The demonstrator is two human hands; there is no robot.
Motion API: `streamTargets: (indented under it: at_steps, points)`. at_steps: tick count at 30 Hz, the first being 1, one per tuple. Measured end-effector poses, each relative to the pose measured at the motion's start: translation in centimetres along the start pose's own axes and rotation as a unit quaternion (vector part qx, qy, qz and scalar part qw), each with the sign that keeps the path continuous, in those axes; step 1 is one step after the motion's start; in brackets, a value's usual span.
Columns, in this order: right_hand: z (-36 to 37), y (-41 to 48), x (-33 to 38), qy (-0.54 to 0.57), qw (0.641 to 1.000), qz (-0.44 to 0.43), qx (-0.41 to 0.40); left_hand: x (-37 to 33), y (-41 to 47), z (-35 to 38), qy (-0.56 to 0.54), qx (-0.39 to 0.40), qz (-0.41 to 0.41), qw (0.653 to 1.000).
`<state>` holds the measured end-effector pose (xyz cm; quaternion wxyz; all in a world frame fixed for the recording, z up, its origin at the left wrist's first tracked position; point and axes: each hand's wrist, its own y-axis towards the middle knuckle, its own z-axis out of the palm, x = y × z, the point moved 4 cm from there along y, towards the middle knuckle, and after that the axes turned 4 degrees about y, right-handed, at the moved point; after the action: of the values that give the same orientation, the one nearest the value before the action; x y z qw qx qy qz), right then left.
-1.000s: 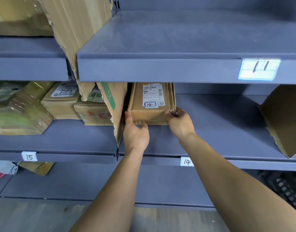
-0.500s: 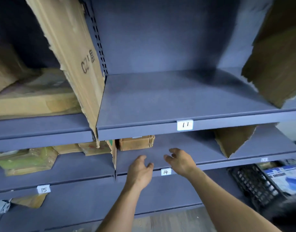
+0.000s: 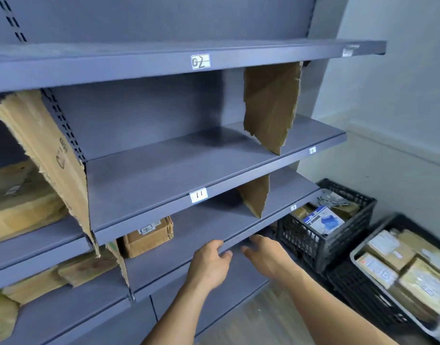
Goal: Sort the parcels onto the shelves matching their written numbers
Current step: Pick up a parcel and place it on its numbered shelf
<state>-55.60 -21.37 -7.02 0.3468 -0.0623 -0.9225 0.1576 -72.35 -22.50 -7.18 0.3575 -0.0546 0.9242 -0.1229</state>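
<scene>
One small corrugated-cardboard parcel (image 3: 148, 236) sits well back on the grey shelf (image 3: 214, 220), under the shelf edge tagged 11 (image 3: 198, 194) and just beside a torn cardboard divider (image 3: 119, 262) on its left. A white shipping label (image 3: 146, 229) on its top face carries a handwritten number that reads like 14. Neither hand holds anything — the left hand (image 3: 209, 266) hovers at the shelf's front lip with fingers loosely curled, perhaps brushing the edge, and the right hand (image 3: 266, 257) hangs just beside it, fingers relaxed and slightly spread. The box looks stiff, square-edged and probably light, with dry, grippy walls. Taking it by two opposite side walls would keep it level and the label readable — pressing on the top flaps could dent it. More labelled parcels (image 3: 388, 247) wait in a grey tub (image 3: 356, 252) and a black crate (image 3: 313, 247) on the floor to the right.
</scene>
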Motion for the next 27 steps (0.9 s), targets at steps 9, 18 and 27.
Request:
streamTargets:
  at_steps: [9, 18, 27]
  points:
    - [-5.7, -4.9, -9.4, 0.043, 0.992, 0.091, -0.078, -8.2, -1.6, 7.1, 0.052, 0.098, 0.099, 0.989]
    - [-13.4, -7.1, -19.4, 0.037, 0.98, 0.14, -0.134, -17.6, -1.9, 15.4, 0.071, 0.156, 0.148, 0.974]
    - [-20.5, -8.2, -31.1, 0.093, 0.96, 0.213, -0.157, -28.1, -2.0, 24.7, 0.113, 0.198, 0.198, 0.953]
